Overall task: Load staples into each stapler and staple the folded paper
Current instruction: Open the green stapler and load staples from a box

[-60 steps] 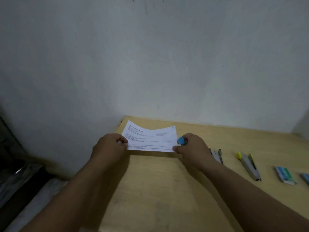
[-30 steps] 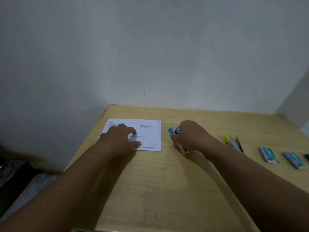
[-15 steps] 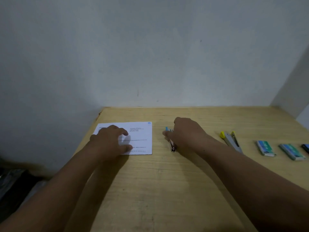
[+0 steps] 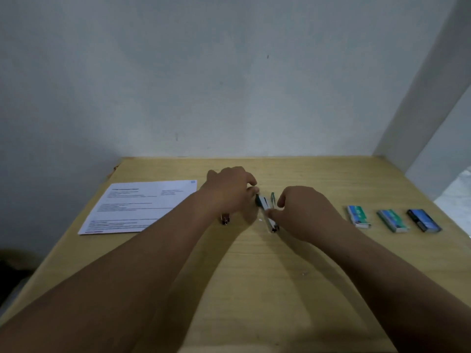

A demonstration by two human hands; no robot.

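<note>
Wooden bench (image 4: 254,289) runs out under my two forearms toward the wall. My right hand (image 4: 303,215) lies curled over the near end of a metal stapler (image 4: 267,215), its thumb against the stapler's side, so the stapler sits just left of and partly under that hand. My left hand (image 4: 229,194) reaches in from the other side, its fingertips pinching the stapler's far, dark end. Another stapler (image 4: 225,220) shows only as a small end peeking out beneath my left wrist; I cannot tell more of it. Left of my left arm the folded paper (image 4: 137,207) lies flat, apart from both hands. Off to the right, three staple boxes (image 4: 390,220) sit in a row, well clear of my right hand.
</note>
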